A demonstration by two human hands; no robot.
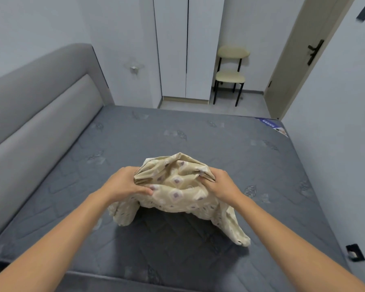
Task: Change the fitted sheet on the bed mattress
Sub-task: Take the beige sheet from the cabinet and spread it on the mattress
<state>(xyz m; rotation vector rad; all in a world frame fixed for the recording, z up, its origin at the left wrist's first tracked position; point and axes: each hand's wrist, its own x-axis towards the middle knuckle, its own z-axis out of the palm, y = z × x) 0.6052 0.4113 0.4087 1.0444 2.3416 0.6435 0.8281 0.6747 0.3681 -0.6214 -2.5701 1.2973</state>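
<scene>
Gripping the bunched fitted sheet (177,186) between them, both hands' fingers (144,191) curl round it above the mattress (198,133)

Bare grey quilted mattress (198,140) — blue label (272,126) lying at its far right corner.

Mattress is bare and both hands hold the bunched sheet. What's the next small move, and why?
Probably pull the hands apart to open the sheet: the left hand and right hand grip it bunched above the bare mattress, with no corner spread yet.
</scene>
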